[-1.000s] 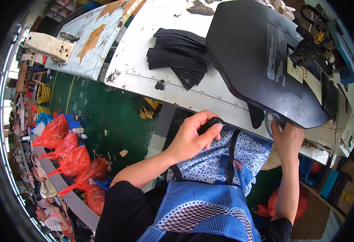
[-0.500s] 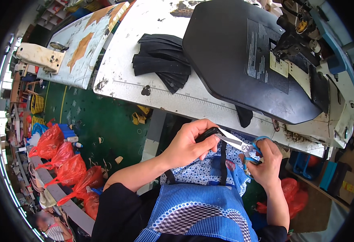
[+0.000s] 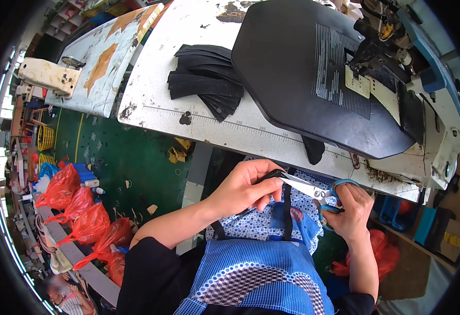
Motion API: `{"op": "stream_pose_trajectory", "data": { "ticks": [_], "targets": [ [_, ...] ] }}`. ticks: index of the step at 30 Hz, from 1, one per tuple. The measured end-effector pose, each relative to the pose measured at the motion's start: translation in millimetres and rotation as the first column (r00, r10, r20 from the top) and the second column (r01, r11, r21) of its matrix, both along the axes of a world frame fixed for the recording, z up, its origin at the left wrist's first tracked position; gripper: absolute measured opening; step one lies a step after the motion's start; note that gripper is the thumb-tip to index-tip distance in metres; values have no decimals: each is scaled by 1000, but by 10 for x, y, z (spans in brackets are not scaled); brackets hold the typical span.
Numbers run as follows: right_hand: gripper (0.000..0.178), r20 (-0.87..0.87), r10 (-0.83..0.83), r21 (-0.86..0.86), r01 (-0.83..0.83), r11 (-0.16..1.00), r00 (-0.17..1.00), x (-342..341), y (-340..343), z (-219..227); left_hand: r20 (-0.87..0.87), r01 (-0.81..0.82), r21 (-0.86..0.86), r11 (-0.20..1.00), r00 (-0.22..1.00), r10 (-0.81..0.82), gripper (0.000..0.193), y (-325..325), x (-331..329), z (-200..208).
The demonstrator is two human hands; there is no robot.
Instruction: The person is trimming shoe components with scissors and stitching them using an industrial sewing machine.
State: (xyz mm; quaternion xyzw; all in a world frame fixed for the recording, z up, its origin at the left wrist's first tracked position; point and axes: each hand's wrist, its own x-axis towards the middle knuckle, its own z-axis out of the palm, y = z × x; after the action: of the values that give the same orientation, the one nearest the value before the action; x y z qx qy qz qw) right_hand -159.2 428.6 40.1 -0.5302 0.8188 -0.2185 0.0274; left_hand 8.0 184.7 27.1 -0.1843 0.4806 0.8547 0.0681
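Note:
My left hand (image 3: 251,185) pinches a small black piece (image 3: 272,176), probably fabric, between thumb and fingers; most of it is hidden in the grip. My right hand (image 3: 351,210) is closed round the blue handles of a pair of scissors (image 3: 319,193). Their blades point left and reach the black piece at my left fingertips, slightly apart. Both hands are above my lap, over a blue patterned apron (image 3: 261,257), just in front of the table's edge. A fanned stack of black strips (image 3: 206,79) lies on the white table (image 3: 156,89).
A sewing machine (image 3: 387,68) stands at the right, with a black board (image 3: 287,68) before it. Another black piece (image 3: 313,149) hangs out under the board. Red plastic bags (image 3: 91,223) line a ledge at left. A person (image 3: 67,296) is at the lower left.
The scissor blades have closed somewhat at the black piece. My right hand has shifted slightly down and right; my left hand stays nearly in place. The view has moved a little.

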Motion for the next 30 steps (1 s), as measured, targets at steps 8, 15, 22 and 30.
{"op": "stream_pose_trajectory", "data": {
  "ticks": [8, 15, 22, 30],
  "targets": [
    [27, -15, -478, 11, 479, 878, 878, -242, -248, -144, -162, -19, -894, 448, 945, -283, 18, -298, -60, -65],
    [44, -278, -385, 132, 431, 892, 880, -495, -327, -429, -154, -248, -961, -119, 844, -514, 16, -579, -396, -211],
    [33, -201, -233, -59, 226, 972, 951, -405, -824, -498, -351, -422, -906, 14, 735, -580, 18, -355, -842, -774],
    [27, -9, -197, -129, 194, 972, 980, -544, -892, -856, -548, -627, -779, 1, 680, -488, 30, -474, -684, -696]
  ]
}}
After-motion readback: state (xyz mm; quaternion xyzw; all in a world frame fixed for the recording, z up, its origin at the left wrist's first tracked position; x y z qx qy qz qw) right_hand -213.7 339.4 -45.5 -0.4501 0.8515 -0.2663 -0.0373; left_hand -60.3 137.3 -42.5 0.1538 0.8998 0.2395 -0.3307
